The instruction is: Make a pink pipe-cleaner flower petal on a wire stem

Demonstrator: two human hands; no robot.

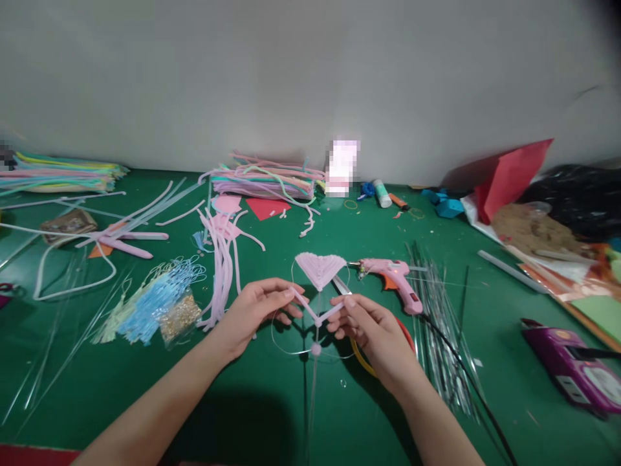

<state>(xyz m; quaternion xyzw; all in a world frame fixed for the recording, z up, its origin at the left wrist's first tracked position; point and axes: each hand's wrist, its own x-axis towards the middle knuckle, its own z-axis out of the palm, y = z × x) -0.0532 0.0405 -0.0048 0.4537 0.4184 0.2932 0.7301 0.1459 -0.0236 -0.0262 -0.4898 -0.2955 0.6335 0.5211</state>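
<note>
Between my two hands a short lilac pipe cleaner [306,306] is bent into a V, its low point meeting a thin upright stem. My left hand [272,303] pinches its left end and my right hand [361,317] pinches the right end. Above the V sits a lilac heart-like piece [320,268] of packed pipe cleaners. Lower on the stem is a small lilac ball [315,349], with a thin wire ring looping around these parts. Scissors [359,353] with yellow and red handles lie partly hidden under my right hand.
A pink glue gun [395,275] lies right of the heart, beside thin metallic sticks [444,336]. A purple power strip [572,362] is far right. Left are blue tassels [158,294], a bag of gold beads [179,317] and lilac pipe cleaners [222,272]. Pipe cleaner bundles [266,181] line the wall.
</note>
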